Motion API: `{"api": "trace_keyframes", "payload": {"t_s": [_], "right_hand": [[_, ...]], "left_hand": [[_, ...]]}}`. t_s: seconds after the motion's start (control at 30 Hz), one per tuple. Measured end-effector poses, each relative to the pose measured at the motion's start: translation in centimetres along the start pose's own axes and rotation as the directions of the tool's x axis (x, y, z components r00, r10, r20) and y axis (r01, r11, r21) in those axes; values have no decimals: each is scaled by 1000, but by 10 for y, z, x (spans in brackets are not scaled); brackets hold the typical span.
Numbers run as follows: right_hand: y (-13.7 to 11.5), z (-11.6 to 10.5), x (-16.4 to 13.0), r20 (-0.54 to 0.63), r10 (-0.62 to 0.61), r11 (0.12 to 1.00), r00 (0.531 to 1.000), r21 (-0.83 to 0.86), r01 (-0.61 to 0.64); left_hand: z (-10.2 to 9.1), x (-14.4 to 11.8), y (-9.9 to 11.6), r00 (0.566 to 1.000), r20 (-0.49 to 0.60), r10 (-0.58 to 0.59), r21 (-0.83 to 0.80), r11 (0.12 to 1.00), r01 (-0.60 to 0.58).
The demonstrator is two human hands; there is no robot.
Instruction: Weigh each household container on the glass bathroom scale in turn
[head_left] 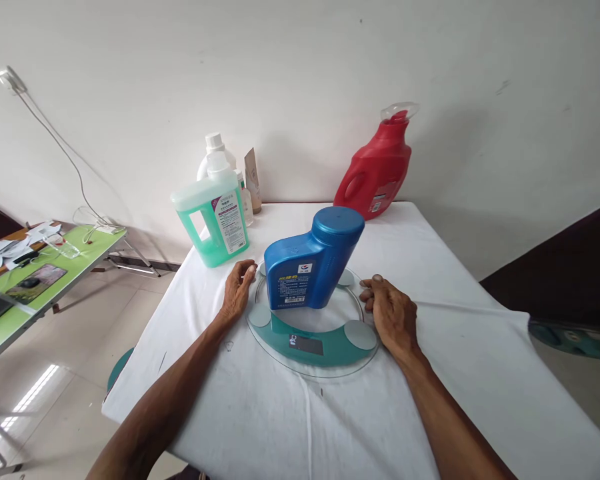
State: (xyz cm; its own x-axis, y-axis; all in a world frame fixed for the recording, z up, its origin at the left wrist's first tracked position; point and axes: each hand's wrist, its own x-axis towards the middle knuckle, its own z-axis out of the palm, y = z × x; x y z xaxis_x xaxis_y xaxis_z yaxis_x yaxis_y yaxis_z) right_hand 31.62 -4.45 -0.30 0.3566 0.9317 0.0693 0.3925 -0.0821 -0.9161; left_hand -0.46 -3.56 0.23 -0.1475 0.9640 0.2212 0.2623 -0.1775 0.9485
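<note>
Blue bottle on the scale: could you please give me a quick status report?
Left hand and right hand open, on the glass scale's edges. Blue bottle upright on it. Green jug behind, apart.

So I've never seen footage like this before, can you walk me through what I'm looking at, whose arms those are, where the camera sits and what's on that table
This is one picture from a camera worn on a person's head, looking forward and down, so the two bare arms coming in from the bottom are that person's own. No machine is involved. The left hand and right hand rest open on either side of a round clear-glass bathroom scale with a teal band, touching its rim; neither holds anything. A blue plastic bottle with a wide blue cap stands on the scale. All this sits on a table covered with a white cloth. Behind are a clear jug of green liquid, a white bottle behind it, and a red plastic detergent jug by the wall. A green side table with papers stands to the left.
</note>
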Motion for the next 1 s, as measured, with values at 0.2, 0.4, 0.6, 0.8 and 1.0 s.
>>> {"api": "trace_keyframes", "payload": {"t_s": [0.2, 0.4, 0.6, 0.8, 1.0], "right_hand": [[0, -1, 0, 10, -22, 1000, 1000, -6, 22], [2, -1, 1, 9, -52, 999, 999, -13, 52], [1, 0, 0, 12, -21, 1000, 1000, -6, 21], [0, 0, -1, 18, 5, 1000, 1000, -3, -5], [1, -1, 0, 9, -23, 999, 1000, -24, 23]], "left_hand": [[-1, 0, -1, 1000, 6, 10, 20, 1000, -10], [-1, 2, -7, 1000, -1, 30, 7, 1000, -30], [-1, 2, -8, 999, 9, 34, -2, 999, -34], [-2, 2, -7, 1000, 25, 12, -12, 1000, -12], [-1, 3, -11, 1000, 20, 13, -27, 1000, -12]]}}
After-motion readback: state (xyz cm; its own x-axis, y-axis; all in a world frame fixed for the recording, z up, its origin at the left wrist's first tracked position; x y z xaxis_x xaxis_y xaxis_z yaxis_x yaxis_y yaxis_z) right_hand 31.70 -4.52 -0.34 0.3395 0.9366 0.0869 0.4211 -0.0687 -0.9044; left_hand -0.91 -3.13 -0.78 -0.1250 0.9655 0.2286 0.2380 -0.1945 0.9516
